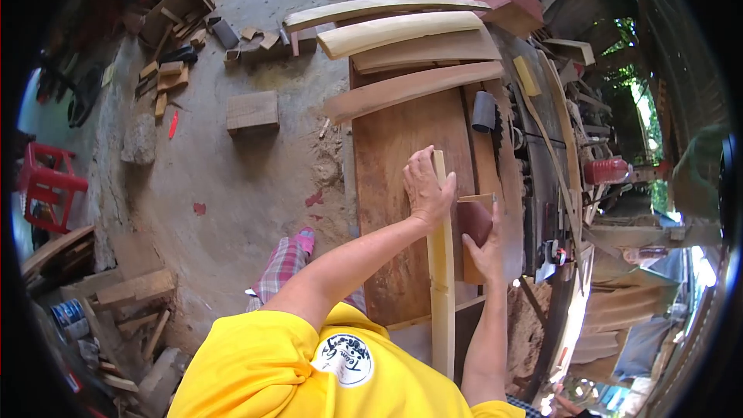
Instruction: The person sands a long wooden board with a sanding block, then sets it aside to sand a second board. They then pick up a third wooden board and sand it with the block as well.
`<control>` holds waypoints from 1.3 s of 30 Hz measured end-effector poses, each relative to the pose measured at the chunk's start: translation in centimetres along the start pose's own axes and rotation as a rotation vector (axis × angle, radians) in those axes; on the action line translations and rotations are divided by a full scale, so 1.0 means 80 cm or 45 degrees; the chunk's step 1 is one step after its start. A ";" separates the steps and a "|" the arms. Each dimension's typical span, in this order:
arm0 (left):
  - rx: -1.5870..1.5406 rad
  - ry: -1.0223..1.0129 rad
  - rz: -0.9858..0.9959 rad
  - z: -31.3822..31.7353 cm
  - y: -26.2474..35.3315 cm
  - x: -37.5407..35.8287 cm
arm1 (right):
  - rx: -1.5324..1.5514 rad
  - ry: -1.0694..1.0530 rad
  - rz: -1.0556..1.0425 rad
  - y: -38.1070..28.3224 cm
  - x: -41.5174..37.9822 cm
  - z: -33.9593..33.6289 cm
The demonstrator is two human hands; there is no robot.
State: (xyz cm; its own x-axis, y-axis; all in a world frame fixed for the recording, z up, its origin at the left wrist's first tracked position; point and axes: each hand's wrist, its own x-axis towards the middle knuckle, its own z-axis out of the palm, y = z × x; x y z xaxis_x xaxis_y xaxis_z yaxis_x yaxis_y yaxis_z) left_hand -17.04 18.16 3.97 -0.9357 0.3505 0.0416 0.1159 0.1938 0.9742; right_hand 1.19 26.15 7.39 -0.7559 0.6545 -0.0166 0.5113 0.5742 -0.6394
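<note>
A long pale wooden strip (441,263) stands on edge along the workbench (395,263), its near end reaching toward my yellow shirt. My left hand (429,190) is closed over its far end, fingers on the left side and thumb across the top. To the right of the strip, my right hand (486,251) grips a reddish-brown flat piece (474,220) with a light wooden edge along its top. Thumb and fingers hold it from the right, close beside the strip. I cannot tell what this piece is.
Curved wooden pieces (414,89) lie across the bench's far end, near a dark cylinder (484,111). A wooden block (252,111) sits on the concrete floor to the left. Scrap wood (135,290) and a red stool (53,186) are farther left. A red container (607,171) is at right.
</note>
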 end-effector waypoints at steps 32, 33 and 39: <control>-0.122 -0.034 0.012 -0.008 -0.003 -0.018 | -0.620 0.265 0.343 -0.015 0.004 0.030; -0.014 -0.107 0.018 -0.009 -0.001 -0.040 | -0.616 0.270 0.302 -0.013 0.004 0.028; 0.043 -0.300 -0.036 0.003 -0.002 -0.091 | 0.104 0.150 0.265 -0.075 0.037 -0.024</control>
State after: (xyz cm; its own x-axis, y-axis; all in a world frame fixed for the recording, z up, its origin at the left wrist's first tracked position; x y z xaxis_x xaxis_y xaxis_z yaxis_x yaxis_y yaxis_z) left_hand -10.13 15.81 3.43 -0.8353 0.5481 -0.0429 0.1054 0.2362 0.9660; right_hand -3.33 25.60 12.64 -0.5825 0.8100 -0.0679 0.6125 0.3826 -0.6917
